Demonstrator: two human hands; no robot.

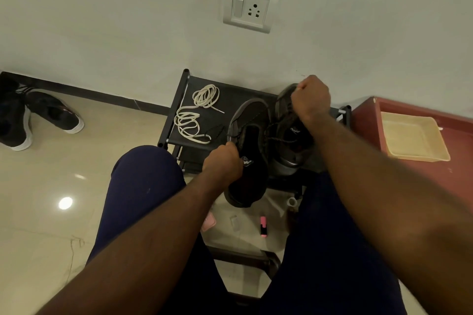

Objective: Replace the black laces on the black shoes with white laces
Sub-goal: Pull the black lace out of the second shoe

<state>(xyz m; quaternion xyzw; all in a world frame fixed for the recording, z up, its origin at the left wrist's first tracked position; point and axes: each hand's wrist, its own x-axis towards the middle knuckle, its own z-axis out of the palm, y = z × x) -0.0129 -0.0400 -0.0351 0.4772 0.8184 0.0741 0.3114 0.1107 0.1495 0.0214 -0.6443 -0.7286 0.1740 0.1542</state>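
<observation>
Two black shoes lie on a low black rack [230, 96]. The left shoe [249, 133] hangs over the rack's near edge, and my left hand [224, 161] grips its side by the eyelets. The right shoe [289, 133] lies beside it toward the wall. Above that shoe my right hand [311, 98] is closed in a fist, pinching a black lace [279, 139] that runs down to the shoes. Two coiled white laces rest on the rack's left part, one at the back [206, 96] and one nearer [188, 123].
A red cabinet [368, 120] with a beige tray [412, 135] stands at the right. Another pair of dark shoes with white soles [30, 117] lies on the tiled floor at the left. A pink highlighter [263, 226] lies on the floor between my knees. The wall with a socket is just behind the rack.
</observation>
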